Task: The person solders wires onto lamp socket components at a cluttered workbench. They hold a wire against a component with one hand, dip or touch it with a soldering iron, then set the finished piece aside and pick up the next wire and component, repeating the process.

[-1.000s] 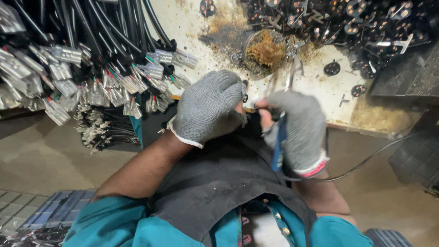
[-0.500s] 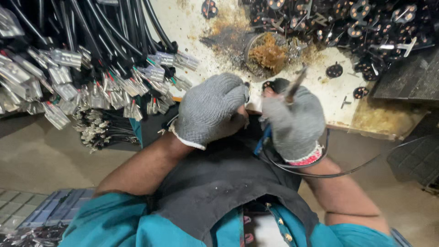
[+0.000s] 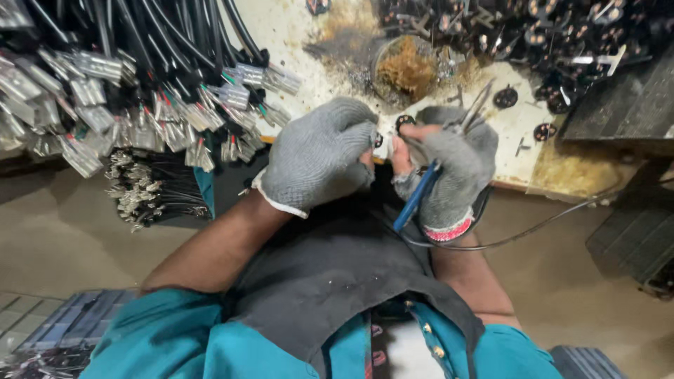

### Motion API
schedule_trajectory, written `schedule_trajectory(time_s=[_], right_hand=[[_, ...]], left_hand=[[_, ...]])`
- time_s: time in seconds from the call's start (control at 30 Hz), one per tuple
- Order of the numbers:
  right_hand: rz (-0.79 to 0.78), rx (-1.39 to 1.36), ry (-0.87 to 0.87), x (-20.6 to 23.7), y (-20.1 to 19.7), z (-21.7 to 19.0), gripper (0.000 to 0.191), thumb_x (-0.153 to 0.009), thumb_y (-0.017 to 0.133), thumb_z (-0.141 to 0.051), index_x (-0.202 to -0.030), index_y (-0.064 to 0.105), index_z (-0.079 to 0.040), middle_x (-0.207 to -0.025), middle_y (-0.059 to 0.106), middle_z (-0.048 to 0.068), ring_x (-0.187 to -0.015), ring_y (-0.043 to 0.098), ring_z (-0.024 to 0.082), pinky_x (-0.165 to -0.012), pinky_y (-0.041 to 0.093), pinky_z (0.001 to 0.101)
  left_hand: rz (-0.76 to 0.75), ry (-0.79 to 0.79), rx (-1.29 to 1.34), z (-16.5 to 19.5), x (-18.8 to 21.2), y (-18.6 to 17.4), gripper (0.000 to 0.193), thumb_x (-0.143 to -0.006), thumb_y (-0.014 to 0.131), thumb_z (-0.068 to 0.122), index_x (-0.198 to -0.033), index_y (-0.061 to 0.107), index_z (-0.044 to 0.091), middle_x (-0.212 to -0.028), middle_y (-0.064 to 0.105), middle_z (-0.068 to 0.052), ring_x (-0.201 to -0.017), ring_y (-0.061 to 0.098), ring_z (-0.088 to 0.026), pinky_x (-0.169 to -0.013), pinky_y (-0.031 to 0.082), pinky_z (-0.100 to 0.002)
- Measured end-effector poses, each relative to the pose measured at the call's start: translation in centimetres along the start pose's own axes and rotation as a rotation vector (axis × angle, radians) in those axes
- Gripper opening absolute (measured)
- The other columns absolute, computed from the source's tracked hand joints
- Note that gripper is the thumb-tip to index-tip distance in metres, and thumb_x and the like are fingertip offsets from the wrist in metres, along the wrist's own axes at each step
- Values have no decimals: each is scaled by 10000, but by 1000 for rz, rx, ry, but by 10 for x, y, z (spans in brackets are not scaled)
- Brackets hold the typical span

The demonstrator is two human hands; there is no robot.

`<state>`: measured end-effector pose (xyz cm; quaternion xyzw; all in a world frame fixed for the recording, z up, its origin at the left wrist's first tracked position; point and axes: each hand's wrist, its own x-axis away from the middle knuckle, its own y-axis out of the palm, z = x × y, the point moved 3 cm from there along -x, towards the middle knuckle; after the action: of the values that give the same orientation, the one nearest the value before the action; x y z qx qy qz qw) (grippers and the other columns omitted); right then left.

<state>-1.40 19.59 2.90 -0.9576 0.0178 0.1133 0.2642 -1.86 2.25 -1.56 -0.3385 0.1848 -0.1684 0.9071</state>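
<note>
My left hand [image 3: 319,154] wears a grey knit glove and is closed around a small dark part, mostly hidden by its fingers. My right hand [image 3: 449,165], in a grey fingerless glove, grips a tool with a blue handle [image 3: 415,198] and a metal tip [image 3: 476,107] pointing up and away. Both hands meet at the front edge of a stained white workbench [image 3: 523,151]. A small black round connector [image 3: 404,122] shows between my fingertips. A thin black cable [image 3: 540,226] trails off to the right from under my right wrist.
Bundles of black cables with metal-shelled ends [image 3: 126,105] hang at the left. A round dish of brown residue [image 3: 411,67] sits on the bench behind my hands. Several black round parts [image 3: 533,35] pile up at the back right. A dark cloth [image 3: 330,281] covers my lap.
My right hand has turned, so the blue-handled tool now slants with its metal tip up over the bench. Both hands have stayed together at the bench edge.
</note>
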Motion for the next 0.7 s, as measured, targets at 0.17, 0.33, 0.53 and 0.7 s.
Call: schedule_trajectory(time_s=[0.17, 0.33, 0.53, 0.7], right_hand=[[-154, 103, -278, -15, -12, -16, 383, -731, 877, -160, -1020, 701, 17, -934, 699, 174, -819, 678, 377, -764, 526, 444], [-229, -95, -140, -8, -18, 3, 327, -853, 869, -102, -1140, 725, -37, -993, 705, 145, -856, 709, 245, -769, 556, 321], [-43, -263, 300, 11, -21, 28, 328, -839, 880, -173, -1101, 746, -29, -905, 707, 121, -832, 675, 228, -771, 517, 368], [120, -145, -42, 5, -26, 25, 350, -890, 870, -196, -1134, 676, -37, -1094, 695, 133, -1090, 673, 231, -980, 521, 362]], left_hand=[[18, -50, 55, 8, -3, -7, 163, -845, 801, 193, -961, 710, 125, -1110, 690, -99, -983, 694, -306, -773, 570, -412], [5, -5, 130, 17, 4, -24, 291, -903, 783, 187, -1166, 687, 110, -1167, 667, -120, -1015, 689, -340, -795, 559, -401], [-207, -263, 230, -2, 35, -69, 272, -892, 735, 187, -1152, 733, 107, -927, 660, -95, -815, 674, -289, -695, 539, -367], [-140, -239, -70, 66, -51, -133, 198, -866, 773, 255, -1014, 789, 124, -779, 628, -92, -735, 641, -275, -615, 478, -394]])
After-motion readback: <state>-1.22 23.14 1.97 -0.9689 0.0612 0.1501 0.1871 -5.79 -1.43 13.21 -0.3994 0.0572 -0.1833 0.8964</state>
